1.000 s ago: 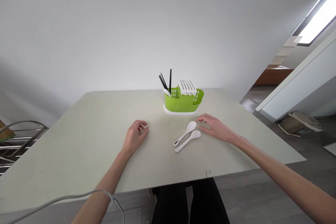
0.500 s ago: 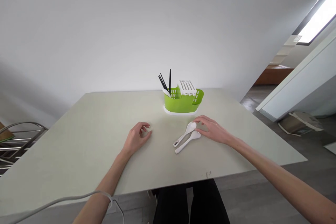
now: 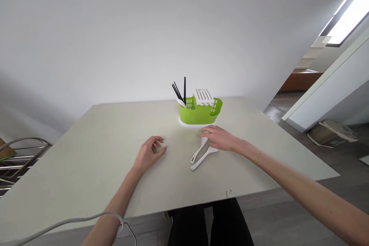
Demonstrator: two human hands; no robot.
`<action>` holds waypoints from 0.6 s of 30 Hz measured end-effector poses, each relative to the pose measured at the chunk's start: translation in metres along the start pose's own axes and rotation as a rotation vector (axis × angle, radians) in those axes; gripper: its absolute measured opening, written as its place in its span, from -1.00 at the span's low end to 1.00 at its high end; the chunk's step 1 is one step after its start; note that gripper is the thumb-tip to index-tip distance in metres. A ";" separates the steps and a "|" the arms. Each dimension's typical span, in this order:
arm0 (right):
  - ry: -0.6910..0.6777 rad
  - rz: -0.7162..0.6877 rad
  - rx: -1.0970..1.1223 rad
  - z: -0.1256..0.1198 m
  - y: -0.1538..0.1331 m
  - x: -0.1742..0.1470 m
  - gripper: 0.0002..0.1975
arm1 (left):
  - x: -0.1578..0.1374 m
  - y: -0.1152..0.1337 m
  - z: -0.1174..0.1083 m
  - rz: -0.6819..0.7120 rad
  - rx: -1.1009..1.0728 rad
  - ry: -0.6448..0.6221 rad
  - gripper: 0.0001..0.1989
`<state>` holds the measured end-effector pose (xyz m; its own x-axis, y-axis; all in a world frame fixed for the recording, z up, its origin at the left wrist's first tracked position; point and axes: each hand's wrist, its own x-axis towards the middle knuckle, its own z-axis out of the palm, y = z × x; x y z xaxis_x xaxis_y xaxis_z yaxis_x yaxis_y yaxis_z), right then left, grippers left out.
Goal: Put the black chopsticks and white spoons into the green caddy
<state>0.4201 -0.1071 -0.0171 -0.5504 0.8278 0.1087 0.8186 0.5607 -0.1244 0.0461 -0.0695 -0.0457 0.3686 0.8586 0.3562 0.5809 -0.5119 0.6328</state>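
Note:
Two white spoons lie on the table, handles toward me. My right hand (image 3: 217, 137) is over their bowls, fingers closed around the bowl end of the left spoon (image 3: 198, 152), which carries a small dark label on its handle. Beside it, the bowl of the other spoon (image 3: 203, 158) is partly under the same hand. My left hand (image 3: 152, 150) rests on the table to the left, loosely curled with a gap between thumb and fingers and nothing in it. Behind the spoons stands a green utensil holder (image 3: 197, 115) with a white base.
Black chopsticks (image 3: 185, 90) and a white spoon (image 3: 181, 103) stand in the holder's left compartment. A white slotted piece (image 3: 203, 96) tops its middle. A grey cable (image 3: 72, 220) crosses my left forearm. Metal racks (image 3: 25, 161) are left of the table (image 3: 115, 123).
My right hand has moved left over the spoon bowls and its fingers have closed in. The left spoon has turned slightly more upright in view. My left hand stays put.

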 end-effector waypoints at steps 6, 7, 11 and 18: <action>-0.070 -0.003 -0.033 -0.003 -0.009 0.018 -0.59 | 0.000 0.002 -0.001 0.003 -0.007 -0.009 -0.71; -0.077 0.006 -0.034 -0.003 -0.011 0.020 -0.62 | 0.000 0.002 -0.001 0.005 -0.012 -0.013 -0.70; -0.102 0.050 -0.032 -0.004 -0.017 0.028 -0.76 | 0.000 0.004 -0.002 0.015 -0.035 -0.025 -0.68; -0.137 0.101 0.052 -0.026 -0.026 0.012 -0.76 | -0.001 0.005 -0.003 0.052 -0.081 -0.034 -0.67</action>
<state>0.3965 -0.1123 0.0131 -0.4863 0.8728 -0.0417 0.8630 0.4723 -0.1792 0.0467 -0.0730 -0.0409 0.4215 0.8291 0.3674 0.5006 -0.5506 0.6680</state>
